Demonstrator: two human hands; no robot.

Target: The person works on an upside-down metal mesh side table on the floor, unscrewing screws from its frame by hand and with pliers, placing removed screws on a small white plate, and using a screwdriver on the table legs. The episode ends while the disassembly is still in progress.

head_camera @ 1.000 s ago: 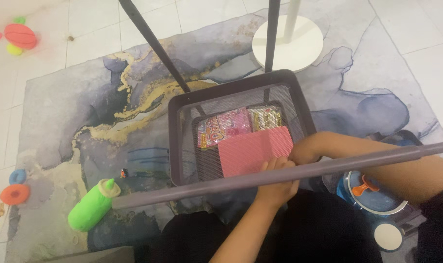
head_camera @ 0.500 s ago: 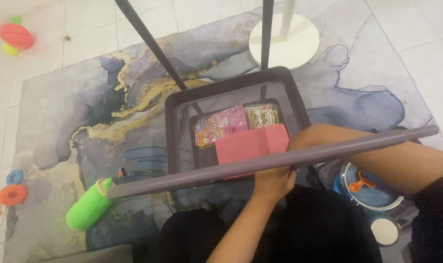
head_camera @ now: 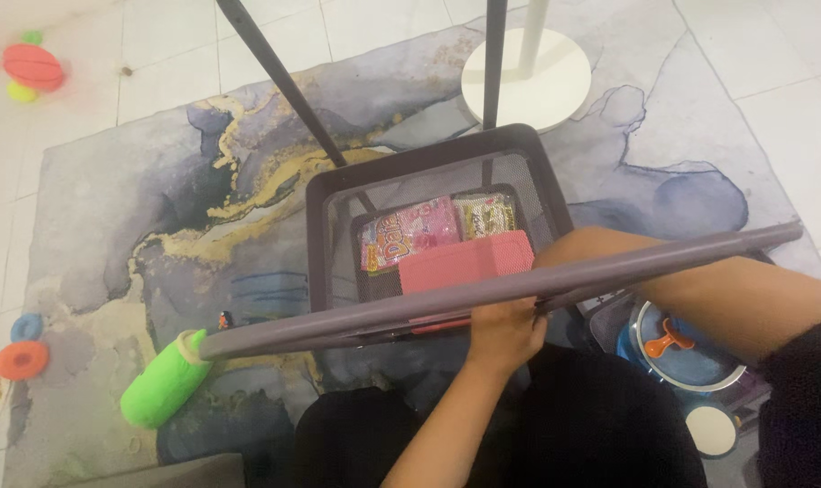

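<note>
1. White floor tiles (head_camera: 158,54) lie under a rug (head_camera: 112,235) with grey, blue and gold swirls, and the person sits on it with dark clothes over the lap.
2. Far to the left of the fingers, small toys (head_camera: 22,348) in orange and blue rest at the rug's edge, and a red and green toy (head_camera: 33,68) lies on the tiles in the upper corner.
3. Left of the fingers, a green foam cap (head_camera: 164,390) covers the end of a long grey bar (head_camera: 483,294), which runs across the view and passes just above the knuckles.
4. Beyond the fingers stands a dark mesh basket (head_camera: 325,235) with two dark legs rising from it. Inside lie a pink snack packet (head_camera: 409,233), a smaller yellowish packet (head_camera: 485,214) and a red flat box (head_camera: 465,267).
5. The left hand (head_camera: 503,330) comes up from the lap and is at the near rim of the basket, close to the red flat box. Its fingers curl under the bar, which hides their tips, so I cannot tell if they pinch something.
6. Further beyond, a white round base (head_camera: 526,79) stands on the rug.
7. The right forearm crosses from the right side behind the bar; the right hand is hidden, so its fingers cannot be judged.
8. Right of the fingers, a blue tub with an orange handle (head_camera: 677,348) and a small white lid (head_camera: 710,431) sit on the floor.
</note>
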